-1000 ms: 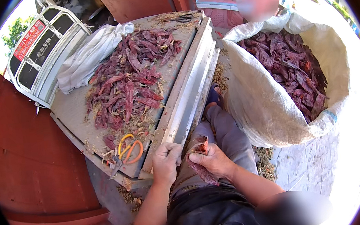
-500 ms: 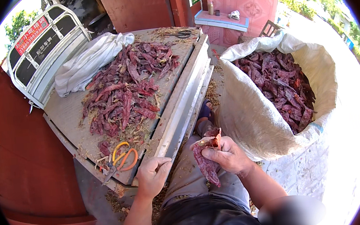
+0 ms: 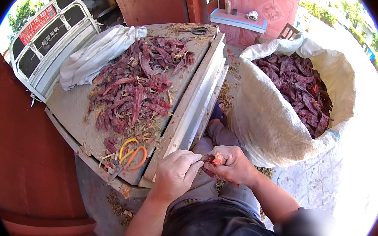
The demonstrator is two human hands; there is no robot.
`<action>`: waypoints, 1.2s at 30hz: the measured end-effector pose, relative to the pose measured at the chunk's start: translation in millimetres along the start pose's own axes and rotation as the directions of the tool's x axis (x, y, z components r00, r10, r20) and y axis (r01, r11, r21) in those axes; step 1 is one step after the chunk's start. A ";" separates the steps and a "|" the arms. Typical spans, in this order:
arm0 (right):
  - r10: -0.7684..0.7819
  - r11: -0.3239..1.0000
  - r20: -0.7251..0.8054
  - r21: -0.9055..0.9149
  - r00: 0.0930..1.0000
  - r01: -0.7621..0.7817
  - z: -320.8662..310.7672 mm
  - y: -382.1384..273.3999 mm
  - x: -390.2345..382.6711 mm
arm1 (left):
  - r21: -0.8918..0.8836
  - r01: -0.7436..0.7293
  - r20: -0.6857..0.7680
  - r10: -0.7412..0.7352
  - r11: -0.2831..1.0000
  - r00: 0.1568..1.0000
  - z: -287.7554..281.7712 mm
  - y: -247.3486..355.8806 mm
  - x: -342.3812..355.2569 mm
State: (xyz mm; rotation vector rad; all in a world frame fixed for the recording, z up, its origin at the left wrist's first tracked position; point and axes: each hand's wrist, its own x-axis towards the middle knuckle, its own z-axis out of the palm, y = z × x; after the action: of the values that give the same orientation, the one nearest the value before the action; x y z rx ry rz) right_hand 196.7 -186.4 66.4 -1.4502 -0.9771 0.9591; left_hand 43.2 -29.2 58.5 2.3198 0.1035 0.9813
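Note:
In front of my lap, my right hand point(image 3: 233, 166) is closed around a crumpled dried chili pepper point(image 3: 219, 159), whose bright red inner side shows at the top. My left hand point(image 3: 177, 174) meets it from the left, thumb and forefinger pinching the pepper's end. Most of the pepper is hidden by my fingers. On the flat truck bed point(image 3: 72, 112) lies a loose pile of dried chili peppers point(image 3: 134, 93). Scissors point(image 3: 139, 158) with yellow and orange handles rest near the bed's close corner. To my right stands a large whitish woven sack point(image 3: 257, 120), its mouth wide, holding many dried peppers point(image 3: 293, 87).
A white cloth or empty sack point(image 3: 96, 56) is bunched behind the pile. Dark-handled scissors point(image 3: 199, 31) lie at the bed's far edge. The raised side rail point(image 3: 196, 99) runs between bed and sack. A tiled ledge point(image 3: 239, 18) stands beyond. Plant scraps litter the ground.
My left hand has moved right, off the bed's edge, to pinch the pepper. The right hand has turned the pepper, so less of it hangs below the fingers.

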 end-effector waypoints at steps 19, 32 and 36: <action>-0.500 0.738 0.015 -0.515 0.866 0.435 -30.9 -39.4 -16.8 | -0.228 0.528 0.159 -0.503 0.818 0.849 0.4 -19.2 -33.1; -0.838 0.190 -0.353 -0.904 0.416 -0.383 -177.9 -98.3 -56.6 | 0.386 0.662 -0.407 -0.526 0.642 0.747 -162.8 -144.4 -78.7; -0.776 0.401 -0.376 -0.914 0.506 -0.064 -110.2 -79.1 -52.1 | 0.563 0.500 -0.191 -0.485 0.659 0.854 -183.7 -178.6 -62.2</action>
State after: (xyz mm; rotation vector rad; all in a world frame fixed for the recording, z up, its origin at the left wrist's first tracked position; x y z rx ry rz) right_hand 277.7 -266.1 156.9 -1.9889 -1.0538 -0.7917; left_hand -97.2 190.2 17.8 2.5903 1.1559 0.7467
